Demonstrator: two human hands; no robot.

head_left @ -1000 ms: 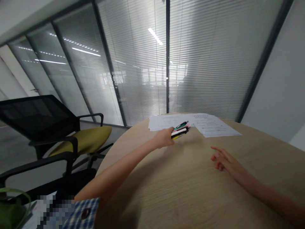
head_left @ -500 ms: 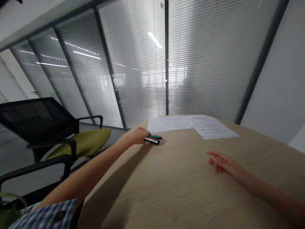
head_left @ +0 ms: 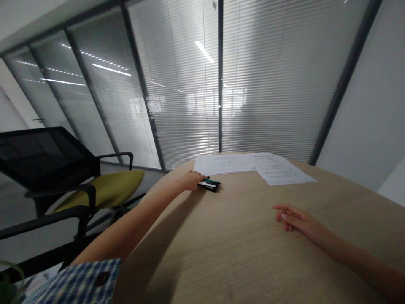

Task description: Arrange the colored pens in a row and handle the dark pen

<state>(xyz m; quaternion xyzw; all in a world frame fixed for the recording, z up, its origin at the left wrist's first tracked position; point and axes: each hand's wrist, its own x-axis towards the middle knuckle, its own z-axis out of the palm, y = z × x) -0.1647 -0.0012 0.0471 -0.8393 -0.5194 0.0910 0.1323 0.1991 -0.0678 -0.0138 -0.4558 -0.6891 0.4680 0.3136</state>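
My left hand (head_left: 190, 180) reaches far across the round wooden table (head_left: 240, 249). Its fingers are curled round the near ends of a small bundle of pens (head_left: 211, 184). The pens are green, black and white and lie flat on the tabletop, just in front of the papers. My right hand (head_left: 292, 216) rests on the table at the right. Its fingers are stretched out and a little apart, and it holds nothing. It is well away from the pens.
Two sets of printed white sheets (head_left: 223, 164) (head_left: 280, 169) lie at the table's far edge. An office chair with a yellow-green seat (head_left: 104, 191) and black mesh back stands to the left. Glass walls with blinds close off the room behind.
My left hand brought the pens down from the air above the papers, moved them left and laid them on the tabletop. My right hand has barely moved.
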